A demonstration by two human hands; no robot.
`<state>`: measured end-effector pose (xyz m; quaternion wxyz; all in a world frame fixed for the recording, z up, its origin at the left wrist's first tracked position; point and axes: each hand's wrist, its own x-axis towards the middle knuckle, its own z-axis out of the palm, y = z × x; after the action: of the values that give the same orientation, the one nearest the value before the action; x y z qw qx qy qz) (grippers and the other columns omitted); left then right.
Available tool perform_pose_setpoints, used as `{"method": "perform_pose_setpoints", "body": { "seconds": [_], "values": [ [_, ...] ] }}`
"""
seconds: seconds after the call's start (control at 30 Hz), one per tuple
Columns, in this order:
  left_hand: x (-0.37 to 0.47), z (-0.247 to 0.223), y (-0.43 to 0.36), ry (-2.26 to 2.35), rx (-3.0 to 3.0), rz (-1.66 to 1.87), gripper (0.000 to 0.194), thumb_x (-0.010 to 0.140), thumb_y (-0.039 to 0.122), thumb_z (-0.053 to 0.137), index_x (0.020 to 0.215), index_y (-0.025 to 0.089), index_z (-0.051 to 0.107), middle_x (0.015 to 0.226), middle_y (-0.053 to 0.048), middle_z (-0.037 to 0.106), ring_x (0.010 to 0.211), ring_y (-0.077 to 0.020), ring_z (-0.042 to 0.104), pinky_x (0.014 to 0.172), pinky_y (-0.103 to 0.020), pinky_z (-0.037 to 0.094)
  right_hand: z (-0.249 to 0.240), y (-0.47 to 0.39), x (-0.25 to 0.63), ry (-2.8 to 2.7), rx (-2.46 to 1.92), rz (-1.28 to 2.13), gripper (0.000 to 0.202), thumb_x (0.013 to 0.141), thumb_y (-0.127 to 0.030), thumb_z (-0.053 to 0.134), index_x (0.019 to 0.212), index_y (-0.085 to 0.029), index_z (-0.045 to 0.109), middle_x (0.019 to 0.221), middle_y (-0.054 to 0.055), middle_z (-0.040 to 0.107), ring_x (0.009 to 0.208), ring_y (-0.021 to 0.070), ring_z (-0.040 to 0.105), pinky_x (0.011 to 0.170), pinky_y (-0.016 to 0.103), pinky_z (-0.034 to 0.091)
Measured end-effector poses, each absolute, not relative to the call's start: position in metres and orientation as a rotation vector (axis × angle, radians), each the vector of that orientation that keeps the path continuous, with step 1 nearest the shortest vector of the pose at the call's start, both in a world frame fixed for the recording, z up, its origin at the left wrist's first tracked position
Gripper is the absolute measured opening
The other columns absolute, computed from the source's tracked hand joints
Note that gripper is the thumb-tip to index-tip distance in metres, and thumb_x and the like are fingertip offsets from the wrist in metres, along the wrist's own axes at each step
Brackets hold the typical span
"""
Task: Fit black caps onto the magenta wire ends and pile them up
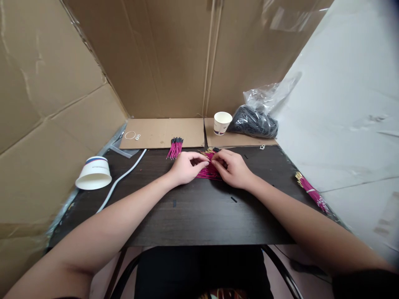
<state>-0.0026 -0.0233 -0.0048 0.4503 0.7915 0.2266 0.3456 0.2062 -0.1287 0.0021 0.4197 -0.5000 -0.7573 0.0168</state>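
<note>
Over a pile of magenta wires [208,172] with gold tips, both my hands come close together at the table's middle. My left hand [189,167] has thumb and fingers brought together at the pile; what they pinch is too small to name. My right hand [232,168] is also in a pinch, its fingertips nearly meeting the left ones, and its contents cannot be made out. Behind my left hand lies a bundle of magenta wires with black ends [176,148]. A small black piece [216,149] rests just behind the pile.
A paper cup [222,123] and a plastic bag of black pieces [255,121] stand at the back. On the left are a tipped paper cup [94,173] and a white cable [120,178]. At right lies a banded magenta wire bundle [311,192]. Cardboard walls enclose the table [199,224].
</note>
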Motion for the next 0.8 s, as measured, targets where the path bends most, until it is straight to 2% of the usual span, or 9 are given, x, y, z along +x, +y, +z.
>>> {"method": "perform_pose_setpoints", "body": {
  "seconds": [0.8],
  "values": [
    [-0.0032, -0.0031, -0.0259, 0.552, 2.048, 0.893, 0.019, 0.097, 0.033, 0.081, 0.103, 0.016, 0.089, 0.103, -0.011, 0.085, 0.084, -0.0221, 0.075, 0.076, -0.036, 0.057, 0.0007, -0.1278, 0.2071, -1.911, -1.275, 0.063, 0.019, 0.113, -0.027, 0.059, 0.096, -0.021, 0.066, 0.085, 0.006, 0.066, 0.076, 0.0201, 0.059, 0.072, 0.035, 0.047]
  ]
}}
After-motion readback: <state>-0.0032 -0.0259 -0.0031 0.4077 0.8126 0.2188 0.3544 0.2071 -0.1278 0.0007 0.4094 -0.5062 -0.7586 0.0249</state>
